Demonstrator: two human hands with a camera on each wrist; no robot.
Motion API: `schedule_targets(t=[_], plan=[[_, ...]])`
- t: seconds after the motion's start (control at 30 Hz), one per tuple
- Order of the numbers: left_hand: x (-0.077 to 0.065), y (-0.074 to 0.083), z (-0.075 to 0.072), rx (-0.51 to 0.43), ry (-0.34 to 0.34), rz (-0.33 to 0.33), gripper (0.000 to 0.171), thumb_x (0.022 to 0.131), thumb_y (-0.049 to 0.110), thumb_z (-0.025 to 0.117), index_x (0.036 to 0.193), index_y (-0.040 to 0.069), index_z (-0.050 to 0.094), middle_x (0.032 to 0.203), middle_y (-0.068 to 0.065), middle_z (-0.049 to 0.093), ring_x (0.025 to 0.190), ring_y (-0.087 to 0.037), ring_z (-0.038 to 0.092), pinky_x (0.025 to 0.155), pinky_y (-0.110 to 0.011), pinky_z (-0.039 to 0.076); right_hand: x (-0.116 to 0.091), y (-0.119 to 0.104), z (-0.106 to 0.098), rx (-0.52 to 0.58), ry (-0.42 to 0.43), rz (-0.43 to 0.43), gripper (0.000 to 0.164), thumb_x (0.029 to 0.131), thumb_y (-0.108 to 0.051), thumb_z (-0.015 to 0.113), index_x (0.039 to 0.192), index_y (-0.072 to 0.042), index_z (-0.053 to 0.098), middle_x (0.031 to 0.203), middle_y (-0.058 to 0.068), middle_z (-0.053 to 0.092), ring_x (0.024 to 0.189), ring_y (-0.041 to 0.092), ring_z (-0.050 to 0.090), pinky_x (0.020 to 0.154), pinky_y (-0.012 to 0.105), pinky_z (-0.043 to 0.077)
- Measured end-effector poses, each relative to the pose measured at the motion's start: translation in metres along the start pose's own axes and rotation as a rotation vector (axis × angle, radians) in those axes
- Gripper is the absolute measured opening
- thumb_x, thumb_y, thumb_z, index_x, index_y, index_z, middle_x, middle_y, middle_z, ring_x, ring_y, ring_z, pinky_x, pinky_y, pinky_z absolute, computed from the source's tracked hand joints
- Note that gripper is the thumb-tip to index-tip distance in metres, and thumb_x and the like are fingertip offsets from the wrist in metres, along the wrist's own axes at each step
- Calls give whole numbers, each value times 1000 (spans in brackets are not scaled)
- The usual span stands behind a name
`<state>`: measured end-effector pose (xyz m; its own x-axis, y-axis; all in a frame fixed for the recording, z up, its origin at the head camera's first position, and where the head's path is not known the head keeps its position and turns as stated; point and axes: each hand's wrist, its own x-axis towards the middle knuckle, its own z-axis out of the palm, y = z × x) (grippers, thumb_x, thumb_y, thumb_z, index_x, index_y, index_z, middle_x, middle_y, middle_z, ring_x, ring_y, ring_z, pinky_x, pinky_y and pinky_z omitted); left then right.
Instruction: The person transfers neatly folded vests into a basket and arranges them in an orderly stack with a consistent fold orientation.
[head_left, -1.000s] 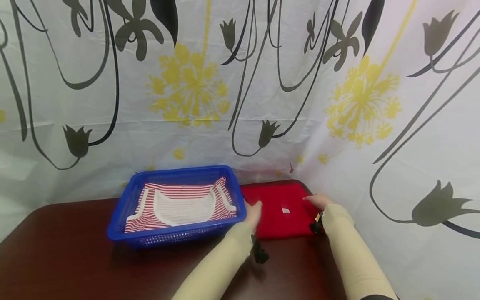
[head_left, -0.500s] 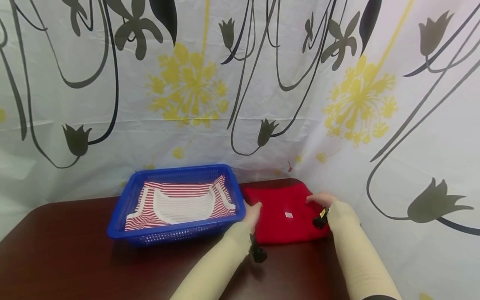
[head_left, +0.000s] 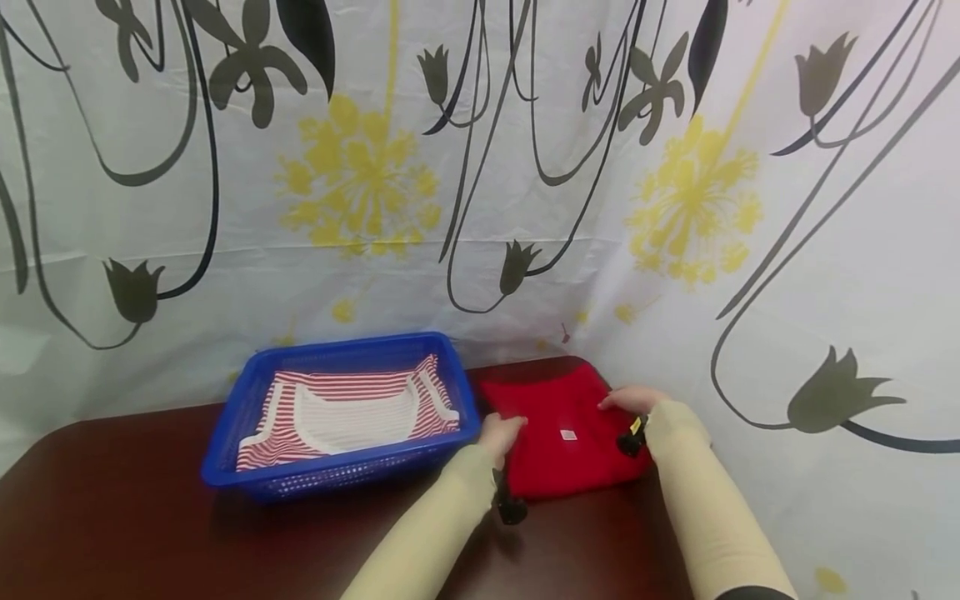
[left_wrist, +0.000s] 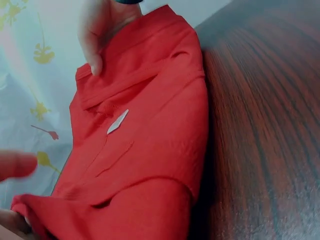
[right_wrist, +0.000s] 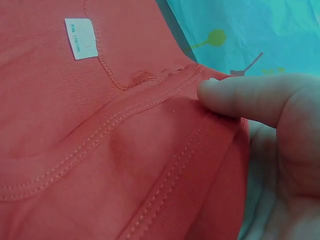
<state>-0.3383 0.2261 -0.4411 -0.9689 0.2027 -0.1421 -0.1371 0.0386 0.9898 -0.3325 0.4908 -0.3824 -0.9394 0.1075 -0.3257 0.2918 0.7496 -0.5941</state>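
A folded red tank top (head_left: 567, 458) with a small white label lies at the right of the table. My right hand (head_left: 633, 402) pinches its right shoulder, with the thumb (right_wrist: 225, 97) on top and the other fingers behind the cloth. At the left edge of the top is my left hand (head_left: 498, 437), beside the basket. In the left wrist view its thumb (left_wrist: 17, 165) stands apart above the cloth, while fingers (left_wrist: 15, 222) lie under the red edge, partly hidden.
A blue plastic basket (head_left: 337, 475) stands left of the top, holding a folded red-and-white striped tank top (head_left: 352, 412). Beneath everything is a dark brown table (head_left: 112, 517). Patterned white curtains (head_left: 465, 183) hang close behind and along the right side.
The red top has shifted slightly toward me, and its smooth flat shape has become tilted and wrinkled. My right hand still holds its side. The head view has turned a little right.
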Motion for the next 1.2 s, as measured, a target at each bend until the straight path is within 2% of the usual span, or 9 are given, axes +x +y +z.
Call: schedule_targets(t=[0.13,0.23,0.33,0.53,0.77,1.0,1.2], plan=[[1,-2,0,1,16,21,53,95,7,48,138,-21,32,143,-34,34,134,-46,32,110,-52,28,0,0,2,3,-16,-12,48,95,-23,55,123,15,51,120,27,54,111,38,51,101,49,38],[0,-1,-1,-13,11,31,51,98,8,42,139,-18,32,146,-33,33,135,-45,29,111,-51,26,-2,0,1,4,-28,-42,44,95,-21,53,119,16,53,116,25,56,108,36,52,100,48,39],[-3,4,0,-38,-5,37,51,100,12,40,142,-15,31,148,-30,31,137,-44,28,111,-52,26,-3,2,-2,40,-69,-61,41,97,-18,50,119,16,51,113,24,57,106,34,54,98,47,41],[-11,22,7,-130,-65,56,50,102,13,38,147,-7,29,150,-26,32,137,-42,30,110,-54,27,-7,0,-21,92,-101,-14,42,98,-18,48,122,16,46,110,21,58,105,33,54,97,45,42],[-16,35,11,-203,-97,75,47,102,11,38,147,-3,34,138,-24,47,124,-37,47,102,-48,39,-17,-7,-38,38,1,4,38,95,-19,54,116,12,49,106,19,59,103,33,53,96,48,42],[-22,45,12,-265,-118,82,44,103,13,37,146,4,41,127,-21,55,112,-35,54,95,-47,44,-22,0,-45,21,-8,-7,43,95,-22,54,120,12,48,110,21,56,108,36,49,98,51,40],[-28,57,13,-271,-100,99,43,104,14,37,147,9,42,126,-17,57,110,-30,56,92,-42,46,-29,-4,-55,42,-31,-50,43,97,-23,51,122,12,49,107,16,61,103,30,54,97,49,40]])
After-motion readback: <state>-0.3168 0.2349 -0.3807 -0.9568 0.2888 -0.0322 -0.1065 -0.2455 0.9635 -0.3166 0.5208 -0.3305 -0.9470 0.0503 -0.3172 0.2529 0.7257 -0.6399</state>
